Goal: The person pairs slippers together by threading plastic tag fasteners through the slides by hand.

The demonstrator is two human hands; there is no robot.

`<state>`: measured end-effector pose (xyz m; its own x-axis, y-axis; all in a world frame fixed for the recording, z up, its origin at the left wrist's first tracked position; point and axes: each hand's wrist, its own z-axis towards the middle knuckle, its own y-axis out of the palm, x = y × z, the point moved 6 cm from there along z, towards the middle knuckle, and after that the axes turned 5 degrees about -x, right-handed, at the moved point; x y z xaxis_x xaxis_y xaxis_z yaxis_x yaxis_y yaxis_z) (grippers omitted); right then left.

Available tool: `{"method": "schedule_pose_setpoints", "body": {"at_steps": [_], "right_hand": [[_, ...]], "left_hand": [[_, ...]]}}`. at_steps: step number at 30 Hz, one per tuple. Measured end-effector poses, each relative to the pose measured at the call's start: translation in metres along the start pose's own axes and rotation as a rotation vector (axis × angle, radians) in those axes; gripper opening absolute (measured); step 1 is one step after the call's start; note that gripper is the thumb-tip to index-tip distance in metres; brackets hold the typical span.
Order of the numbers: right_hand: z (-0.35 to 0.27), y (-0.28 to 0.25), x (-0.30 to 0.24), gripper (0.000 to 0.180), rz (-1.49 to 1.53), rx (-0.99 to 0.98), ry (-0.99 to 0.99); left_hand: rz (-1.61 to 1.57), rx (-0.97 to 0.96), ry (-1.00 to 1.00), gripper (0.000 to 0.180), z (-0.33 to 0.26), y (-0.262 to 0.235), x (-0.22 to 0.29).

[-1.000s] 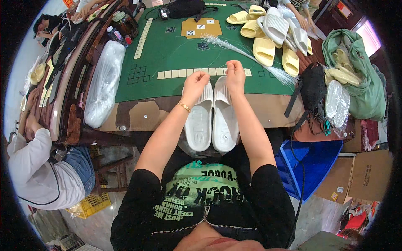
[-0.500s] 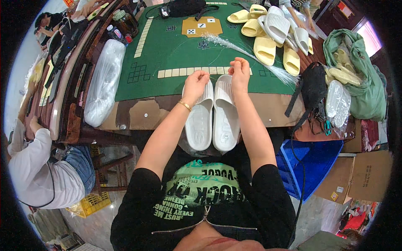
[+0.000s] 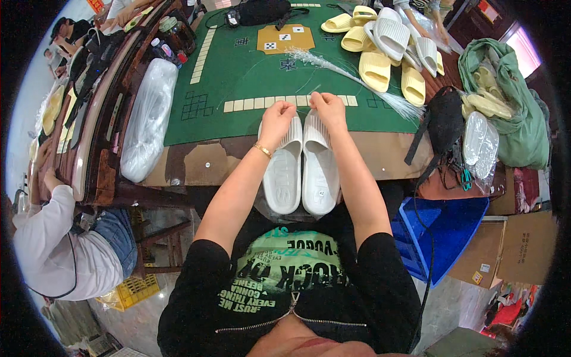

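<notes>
A pair of pale grey slippers, the left one (image 3: 282, 178) and the right one (image 3: 321, 178), lies side by side at the table's near edge, toes pointing away from me. My left hand (image 3: 278, 124) is closed in a pinch over the left slipper's toe end; what its fingertips hold is too small to make out. Just right of it, my right hand (image 3: 331, 113) pinches above the other slipper's toe, a thin clear strand showing faintly at its fingertips. Beyond my hands, a bundle of clear plastic strands (image 3: 333, 70) lies across the green mat (image 3: 250, 77).
Yellow and grey slippers (image 3: 376, 70) are piled at the far right. A clear plastic bag roll (image 3: 150, 119) lies left. Black bag (image 3: 443, 122), green sack (image 3: 517, 107) and blue bin (image 3: 440, 238) stand right. Co-worker in white (image 3: 77, 244) sits left; another person's hands show far right.
My right hand has come down and left, closer to my left hand. My left hand and the pair of slippers stay nearly in place.
</notes>
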<state>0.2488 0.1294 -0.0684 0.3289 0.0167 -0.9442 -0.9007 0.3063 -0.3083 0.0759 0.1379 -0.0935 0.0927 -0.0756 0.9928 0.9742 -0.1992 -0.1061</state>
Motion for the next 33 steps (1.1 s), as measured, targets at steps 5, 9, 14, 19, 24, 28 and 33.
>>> {"method": "schedule_pose_setpoints", "body": {"at_steps": [5, 9, 14, 19, 24, 28, 33], "right_hand": [[-0.002, 0.009, -0.01, 0.021, 0.304, -0.147, -0.089], [0.001, 0.006, -0.006, 0.019, 0.406, -0.189, -0.076], [0.006, 0.014, 0.003, 0.011, 0.303, -0.17, -0.117], [0.01, 0.009, 0.009, 0.023, 0.155, -0.033, -0.09], [0.004, -0.006, 0.006, 0.026, 0.317, 0.095, 0.0], [0.002, -0.005, 0.001, 0.015, 0.487, 0.019, -0.035], [0.004, -0.004, -0.003, 0.013, 0.325, 0.042, -0.104]], "left_hand": [[-0.017, -0.001, 0.038, 0.018, -0.002, 0.0, 0.005], [0.051, -0.013, 0.004, 0.017, -0.007, 0.003, 0.013], [0.066, 0.011, 0.011, 0.015, -0.006, 0.001, 0.011], [0.111, 0.005, 0.001, 0.016, -0.008, 0.003, 0.014], [0.106, 0.007, -0.005, 0.016, -0.008, 0.001, 0.01], [0.082, -0.005, -0.007, 0.015, -0.007, 0.003, 0.009], [0.072, -0.017, -0.004, 0.014, -0.008, 0.003, 0.011]]}}
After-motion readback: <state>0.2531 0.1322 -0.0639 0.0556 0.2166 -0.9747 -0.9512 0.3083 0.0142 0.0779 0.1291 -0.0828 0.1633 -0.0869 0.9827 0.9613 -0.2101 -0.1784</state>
